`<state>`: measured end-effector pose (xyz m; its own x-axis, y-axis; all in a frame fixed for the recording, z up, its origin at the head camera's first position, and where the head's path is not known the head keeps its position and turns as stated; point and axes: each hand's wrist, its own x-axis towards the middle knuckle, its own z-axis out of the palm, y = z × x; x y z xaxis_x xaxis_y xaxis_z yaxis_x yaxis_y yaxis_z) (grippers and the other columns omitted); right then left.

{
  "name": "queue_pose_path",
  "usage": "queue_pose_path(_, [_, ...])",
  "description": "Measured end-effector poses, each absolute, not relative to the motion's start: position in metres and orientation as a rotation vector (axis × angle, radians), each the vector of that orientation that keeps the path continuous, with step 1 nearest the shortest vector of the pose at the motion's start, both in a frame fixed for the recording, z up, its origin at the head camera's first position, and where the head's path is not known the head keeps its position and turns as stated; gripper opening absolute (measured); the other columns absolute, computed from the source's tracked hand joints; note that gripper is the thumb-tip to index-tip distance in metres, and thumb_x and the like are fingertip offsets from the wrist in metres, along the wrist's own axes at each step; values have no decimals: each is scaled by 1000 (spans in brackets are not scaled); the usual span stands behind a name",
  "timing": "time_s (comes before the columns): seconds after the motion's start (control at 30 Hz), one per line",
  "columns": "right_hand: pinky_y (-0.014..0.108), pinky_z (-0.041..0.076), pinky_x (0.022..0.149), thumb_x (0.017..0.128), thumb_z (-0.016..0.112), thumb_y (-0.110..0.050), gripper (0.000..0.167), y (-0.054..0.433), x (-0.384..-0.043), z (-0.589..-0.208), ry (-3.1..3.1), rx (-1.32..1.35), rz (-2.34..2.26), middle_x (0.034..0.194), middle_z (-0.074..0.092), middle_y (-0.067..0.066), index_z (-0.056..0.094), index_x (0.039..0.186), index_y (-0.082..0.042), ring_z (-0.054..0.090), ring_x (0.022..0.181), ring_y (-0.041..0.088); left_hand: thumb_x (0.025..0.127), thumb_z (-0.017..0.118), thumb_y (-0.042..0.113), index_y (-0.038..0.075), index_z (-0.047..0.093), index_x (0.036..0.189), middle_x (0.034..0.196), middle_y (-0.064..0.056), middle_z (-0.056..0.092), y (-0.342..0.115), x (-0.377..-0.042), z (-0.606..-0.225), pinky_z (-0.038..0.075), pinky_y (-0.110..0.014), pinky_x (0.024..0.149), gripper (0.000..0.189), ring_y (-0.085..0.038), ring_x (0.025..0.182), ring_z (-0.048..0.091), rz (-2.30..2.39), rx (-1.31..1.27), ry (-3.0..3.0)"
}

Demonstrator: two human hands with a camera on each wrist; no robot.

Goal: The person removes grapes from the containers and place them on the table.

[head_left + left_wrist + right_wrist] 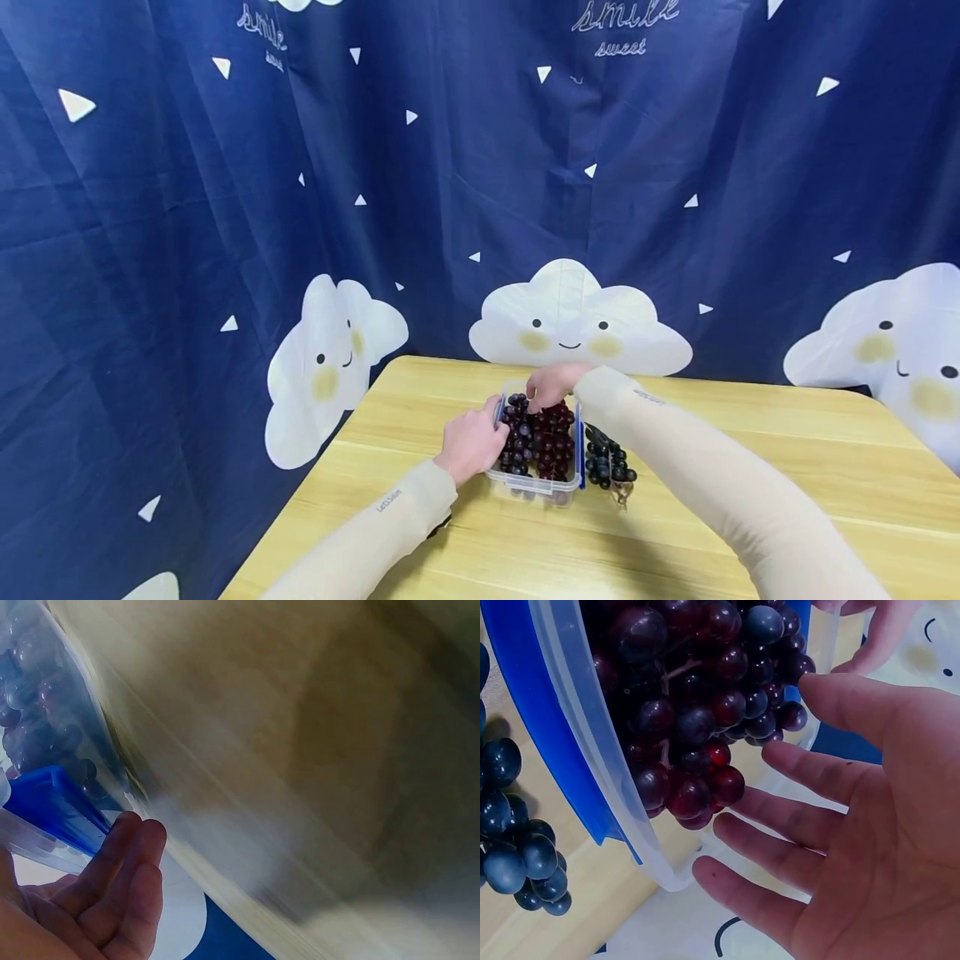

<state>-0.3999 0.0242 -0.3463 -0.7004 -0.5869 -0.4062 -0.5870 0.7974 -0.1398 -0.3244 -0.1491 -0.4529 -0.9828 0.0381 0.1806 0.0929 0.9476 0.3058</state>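
A clear plastic container (534,483) with blue side clips stands on the table, holding a bunch of dark purple grapes (516,446) on the left and a bunch of dark red grapes (553,446) on the right. My left hand (471,440) holds the container's left wall; its fingers lie outside, below a blue clip (56,802). Over the far end of the container is my right hand (553,385). In the right wrist view its fingers (780,859) are extended and spread, with the fingertips close beside the grapes and nothing gripped.
Just right of the container, a bunch of black grapes (609,465) lies on the wooden table (750,450). A blue curtain (480,167) with white clouds hangs behind the table. Under the left forearm shows a small dark object (438,527), mostly hidden.
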Motion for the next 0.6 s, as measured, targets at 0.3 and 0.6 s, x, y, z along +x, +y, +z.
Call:
queue_pose_path(0.3, [41, 50, 100, 96, 63, -31, 40, 22, -406, -355, 2567, -883, 39, 129, 65, 3, 67, 130, -11, 61, 109, 17, 95, 49, 37, 24, 46, 148, 67, -5, 59, -149, -322, -453, 38, -38, 46, 54, -20, 53, 51, -462, -94, -2919])
queue_pose_path(0.6, [28, 29, 51, 87, 63, -15, 39, 17, -415, -364, 2570, -857, 62, 52, 32, -7, 40, 56, -20, 25, 48, 10, 97, 48, 37, 24, 46, 148, 77, -9, 66, -148, -323, -451, 39, -37, 48, 54, -20, 57, 53, -454, -96, -2913])
